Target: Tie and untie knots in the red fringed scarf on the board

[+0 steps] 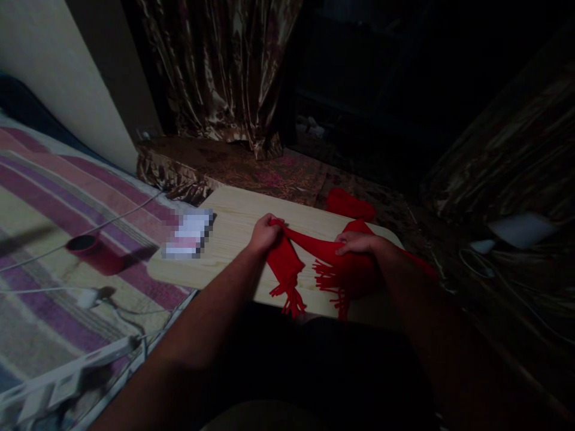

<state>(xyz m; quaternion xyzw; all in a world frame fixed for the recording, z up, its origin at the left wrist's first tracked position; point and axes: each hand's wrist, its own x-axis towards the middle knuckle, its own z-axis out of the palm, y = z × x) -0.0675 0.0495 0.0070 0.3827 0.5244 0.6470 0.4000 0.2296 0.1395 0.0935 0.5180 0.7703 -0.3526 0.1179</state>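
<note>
A red fringed scarf stretches between my two hands above a pale wooden table. My left hand is closed on it, and one fringed end hangs down below that fist. Farther right, my right hand pinches the cloth, with more of the scarf bunched under and behind it. Part of the fabric runs on beneath my right forearm toward the table's right edge. A second mass of red cloth lies at the table's far edge; whether it joins the scarf I cannot tell.
A blurred-out white item lies on the table's left side. On the striped bedcover are a red cylindrical container, cables, a white plug and a power strip. Curtains hang behind. The room is dim.
</note>
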